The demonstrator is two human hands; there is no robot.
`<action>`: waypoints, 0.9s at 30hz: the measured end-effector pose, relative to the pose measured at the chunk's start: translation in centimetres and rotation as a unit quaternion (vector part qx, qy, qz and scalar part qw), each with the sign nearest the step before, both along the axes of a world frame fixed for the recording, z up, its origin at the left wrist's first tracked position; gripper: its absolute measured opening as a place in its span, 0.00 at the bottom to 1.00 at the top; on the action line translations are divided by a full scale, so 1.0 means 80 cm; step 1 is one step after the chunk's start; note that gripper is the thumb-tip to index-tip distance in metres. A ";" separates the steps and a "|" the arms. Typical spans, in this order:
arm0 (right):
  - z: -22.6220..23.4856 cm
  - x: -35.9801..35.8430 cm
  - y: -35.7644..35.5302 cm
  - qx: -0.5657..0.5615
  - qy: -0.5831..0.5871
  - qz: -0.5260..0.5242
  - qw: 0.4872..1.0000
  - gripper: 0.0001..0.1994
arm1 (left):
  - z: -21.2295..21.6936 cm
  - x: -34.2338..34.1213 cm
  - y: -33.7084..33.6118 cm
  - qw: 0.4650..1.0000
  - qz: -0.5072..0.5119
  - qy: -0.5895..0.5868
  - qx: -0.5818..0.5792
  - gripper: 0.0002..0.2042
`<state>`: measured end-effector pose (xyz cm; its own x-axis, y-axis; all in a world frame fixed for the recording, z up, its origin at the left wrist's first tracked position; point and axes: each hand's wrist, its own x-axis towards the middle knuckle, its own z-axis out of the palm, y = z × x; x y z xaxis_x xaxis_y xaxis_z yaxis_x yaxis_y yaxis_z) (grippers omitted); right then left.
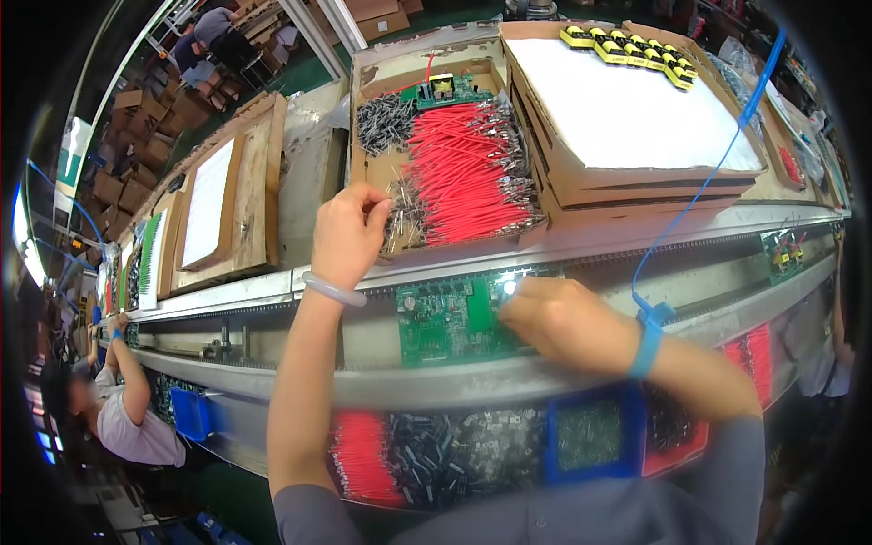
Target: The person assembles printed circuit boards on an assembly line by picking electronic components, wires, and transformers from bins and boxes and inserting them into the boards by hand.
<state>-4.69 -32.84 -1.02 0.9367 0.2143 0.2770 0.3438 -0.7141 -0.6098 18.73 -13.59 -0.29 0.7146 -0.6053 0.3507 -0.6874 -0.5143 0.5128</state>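
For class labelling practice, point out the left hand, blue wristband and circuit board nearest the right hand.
Left hand [349, 234], head view: its back.
Blue wristband [647, 349], head view: its middle.
Circuit board [451, 320], head view: middle of its face.

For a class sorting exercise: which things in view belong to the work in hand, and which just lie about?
Probably in use:
- small leaded parts, at the left hand
- green circuit board, at the right hand

Apparently lying about:
- yellow-black blocks
- background cardboard boxes
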 end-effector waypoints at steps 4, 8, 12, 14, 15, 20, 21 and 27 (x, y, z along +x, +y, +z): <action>-0.001 0.006 0.002 -0.022 0.004 -0.003 1.000 0.02 | -0.007 0.009 0.005 0.999 0.013 -0.048 0.010 0.06; 0.005 0.006 0.005 -0.028 0.019 0.001 0.999 0.03 | -0.008 0.011 0.005 0.990 -0.030 -0.139 0.006 0.04; 0.006 0.009 0.003 -0.042 0.018 0.012 0.999 0.03 | -0.012 0.010 0.006 0.985 -0.070 -0.158 0.010 0.04; 0.008 0.011 0.002 -0.068 0.024 0.036 0.997 0.04 | -0.012 0.011 0.010 0.981 -0.071 -0.177 0.017 0.04; 0.009 0.012 0.002 -0.068 0.024 0.037 0.997 0.04 | -0.012 0.010 0.011 0.977 -0.073 -0.197 0.024 0.04; 0.010 0.010 0.008 -0.137 -0.063 0.045 0.987 0.05 | 0.002 -0.011 0.014 0.979 -0.050 -0.188 0.058 0.04; 0.009 0.009 0.009 -0.137 -0.061 0.046 0.988 0.05 | 0.004 -0.015 0.014 0.976 -0.055 -0.196 0.070 0.04; 0.007 0.012 0.009 -0.173 -0.040 0.058 0.982 0.05 | 0.015 -0.035 0.020 0.975 -0.078 -0.208 0.023 0.03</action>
<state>-3.72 -32.11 -0.49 0.8787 0.4125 0.2404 0.4718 -0.8271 -0.3055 15.92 -12.01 0.92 0.4144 -0.7176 0.5598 -0.9027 -0.4022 0.1526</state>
